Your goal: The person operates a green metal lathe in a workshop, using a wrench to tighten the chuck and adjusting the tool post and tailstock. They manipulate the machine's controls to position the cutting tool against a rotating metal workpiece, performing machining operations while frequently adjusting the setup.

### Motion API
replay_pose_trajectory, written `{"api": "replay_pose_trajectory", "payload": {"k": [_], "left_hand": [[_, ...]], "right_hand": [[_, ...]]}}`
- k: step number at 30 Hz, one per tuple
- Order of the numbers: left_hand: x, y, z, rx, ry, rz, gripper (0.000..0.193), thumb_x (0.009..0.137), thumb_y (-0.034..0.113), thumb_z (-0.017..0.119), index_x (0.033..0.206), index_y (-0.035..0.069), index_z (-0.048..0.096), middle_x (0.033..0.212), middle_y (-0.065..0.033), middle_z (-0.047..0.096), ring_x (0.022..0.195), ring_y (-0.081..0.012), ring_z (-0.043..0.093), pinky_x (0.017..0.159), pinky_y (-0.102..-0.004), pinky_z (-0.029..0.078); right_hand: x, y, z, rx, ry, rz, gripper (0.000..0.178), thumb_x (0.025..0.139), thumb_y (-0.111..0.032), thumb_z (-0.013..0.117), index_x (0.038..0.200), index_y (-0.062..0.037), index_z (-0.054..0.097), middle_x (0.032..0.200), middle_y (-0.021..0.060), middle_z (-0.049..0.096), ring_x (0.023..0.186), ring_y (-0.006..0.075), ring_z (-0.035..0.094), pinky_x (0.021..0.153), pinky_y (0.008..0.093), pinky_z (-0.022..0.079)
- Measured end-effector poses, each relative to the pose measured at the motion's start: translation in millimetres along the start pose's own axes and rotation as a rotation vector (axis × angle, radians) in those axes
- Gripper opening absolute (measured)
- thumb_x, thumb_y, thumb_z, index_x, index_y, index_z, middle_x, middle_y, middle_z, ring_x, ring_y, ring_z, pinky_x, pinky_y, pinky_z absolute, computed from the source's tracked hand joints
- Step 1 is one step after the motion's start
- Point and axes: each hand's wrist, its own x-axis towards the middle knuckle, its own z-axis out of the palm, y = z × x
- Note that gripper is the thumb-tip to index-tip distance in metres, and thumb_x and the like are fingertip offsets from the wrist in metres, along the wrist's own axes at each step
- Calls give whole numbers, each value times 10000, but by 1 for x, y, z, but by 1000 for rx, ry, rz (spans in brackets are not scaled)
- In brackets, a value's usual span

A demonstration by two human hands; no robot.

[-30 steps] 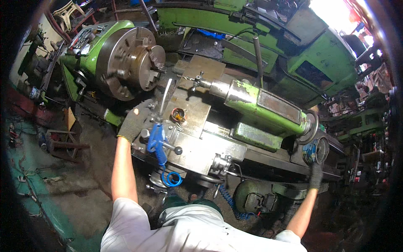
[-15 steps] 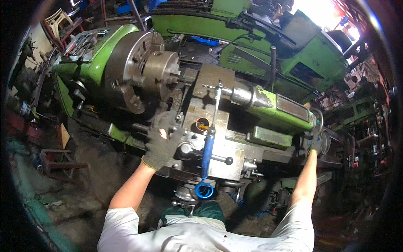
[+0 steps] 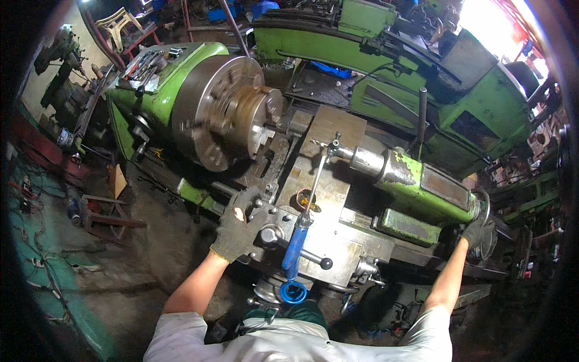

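Note:
My left hand (image 3: 237,228), in a dark knitted glove with a hole on its back, rests at the left side of the lathe carriage (image 3: 329,259). Its fingers lie extended by the bolts. At far right my gloved right hand (image 3: 476,234) is closed on the handwheel (image 3: 486,208) of the green tailstock (image 3: 431,199). A drill bit (image 3: 318,143) points from the tailstock toward the chuck (image 3: 259,123), whose surface is smeared by spinning. A thin rod with a blue-wrapped handle (image 3: 295,247) slants from beside the drill down over the carriage; a blue ring (image 3: 293,293) is at its lower end.
A small round cup (image 3: 305,198) with something yellow inside stands on the carriage. A black-knobbed lever (image 3: 325,263) sticks out beside the blue handle. Tools lie on the green headstock (image 3: 145,66). Another green machine (image 3: 410,102) stands behind. Cables (image 3: 51,271) run along the floor at left.
The view has shifted, so the lathe sits further right and lower in it. My left hand has settled on the carriage side. My right hand stays at the handwheel.

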Motion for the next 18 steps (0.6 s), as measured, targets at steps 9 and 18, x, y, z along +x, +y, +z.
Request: {"api": "replay_pose_trajectory", "payload": {"k": [9, 18], "left_hand": [[8, 1, -1, 101, 26, -16, 556, 869, 164, 730, 1380, 34, 556, 1261, -191, 605, 1122, -313, 620, 975, -420, 507], [7, -2, -6, 11, -27, -10, 593, 869, 148, 660, 1430, 37, 505, 1340, -258, 561, 1244, -439, 540, 1082, -504, 423]], "right_hand": [[23, -40, -26, 86, -50, 7, 729, 921, -641, 567, 1125, 48, 689, 1088, 285, 709, 959, 455, 655, 852, 537, 491], [18, -67, -34, 631, -494, 287, 753, 949, -671, 482, 1345, -42, 599, 1299, 176, 644, 1176, 362, 600, 976, 534, 480]]}}
